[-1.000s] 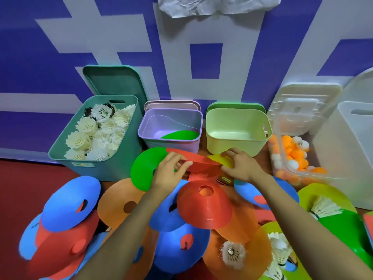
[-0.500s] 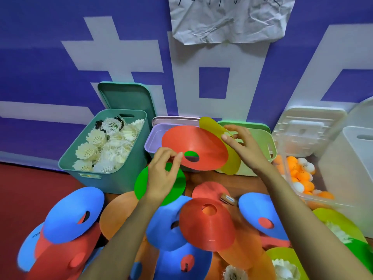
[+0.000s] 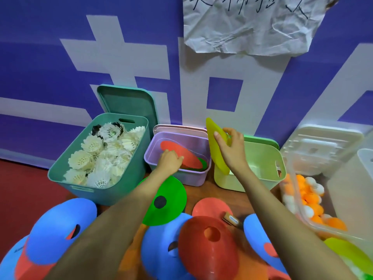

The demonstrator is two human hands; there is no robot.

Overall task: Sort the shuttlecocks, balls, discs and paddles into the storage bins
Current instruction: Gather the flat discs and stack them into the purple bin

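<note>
Red disc (image 3: 182, 153) reached purple bin (image 3: 177, 178) under left hand (image 3: 170, 162) (grip unclear); right hand (image 3: 232, 151) pinches upright yellow disc (image 3: 215, 152).

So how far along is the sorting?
Looks done: shuttlecocks fill the teal bin, balls sit in the clear tub. In hand: left hand on a red disc in the purple bin, right hand holds a yellow disc. Left: many loose discs in front of the bins.
</note>
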